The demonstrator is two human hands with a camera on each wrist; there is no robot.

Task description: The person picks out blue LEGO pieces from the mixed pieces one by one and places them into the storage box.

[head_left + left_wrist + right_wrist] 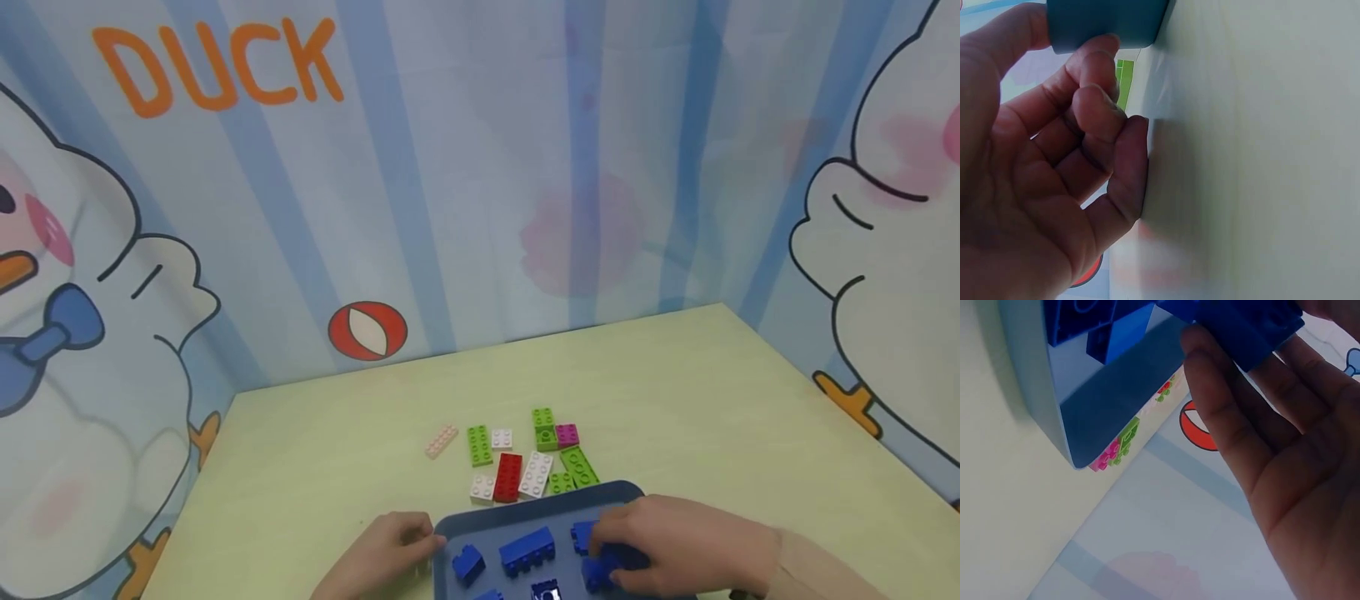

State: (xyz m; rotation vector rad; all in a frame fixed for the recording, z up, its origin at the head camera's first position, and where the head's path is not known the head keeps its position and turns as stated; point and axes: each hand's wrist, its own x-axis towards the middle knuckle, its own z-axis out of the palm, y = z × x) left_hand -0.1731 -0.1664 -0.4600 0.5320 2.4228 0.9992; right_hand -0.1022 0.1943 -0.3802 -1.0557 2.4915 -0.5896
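Observation:
A blue-grey tray (534,505) holds several blue toy bricks, among them a long brick (527,551) and a smaller brick (468,565). My left hand (393,542) is at the tray's left side, gripping its wall between thumb and fingers; in the left wrist view the other fingers curl close to the tabletop. Over the right part of the tray, my right hand (678,537) holds a blue brick (1244,331) between thumb and fingers. Another blue brick (582,536) lies beside those fingers, partly hidden by them.
Beyond the tray's far edge lie several loose bricks: a red brick (507,477), a white brick (536,474), a green brick (479,446), a magenta brick (567,435) and a pale pink brick (442,442). A printed duck curtain (495,167) hangs behind the pale yellow table (315,450).

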